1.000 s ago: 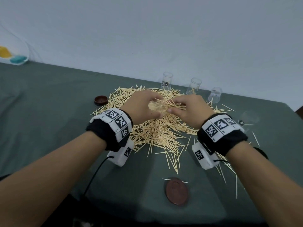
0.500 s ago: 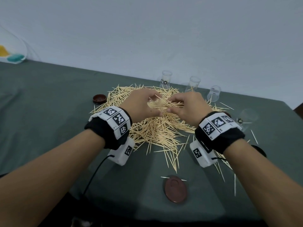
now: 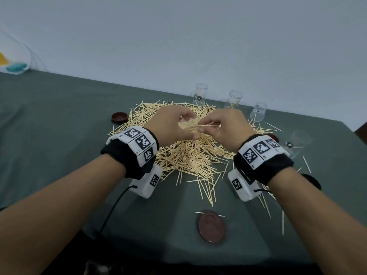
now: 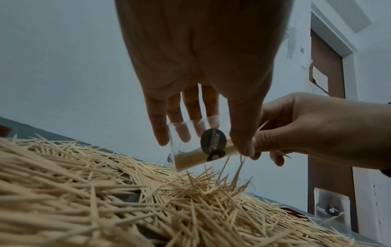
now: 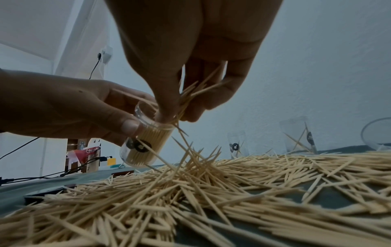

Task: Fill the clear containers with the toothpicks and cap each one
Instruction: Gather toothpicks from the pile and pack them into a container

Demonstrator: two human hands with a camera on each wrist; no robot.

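My left hand (image 3: 183, 127) holds a clear container (image 4: 196, 150) tilted over the toothpick pile (image 3: 188, 155), thumb on one side and fingers behind. The container (image 5: 146, 143) is partly filled with toothpicks and carries a black round sticker. My right hand (image 3: 206, 129) pinches a loose bundle of toothpicks (image 5: 196, 90) at the container's open mouth. Some of these stick out and hang toward the pile. In the head view the hands hide most of the container.
Three empty clear containers (image 3: 200, 94) (image 3: 234, 100) (image 3: 259, 112) stand behind the pile, and another (image 3: 297, 141) lies at the right. Brown caps lie at the left (image 3: 119, 117) and the near edge (image 3: 211, 226); a dark cap (image 3: 310, 180) lies beside my right wrist.
Both hands have risen slightly above the pile. The right hand's toothpick bundle has come up to the mouth of the container that the left hand holds.
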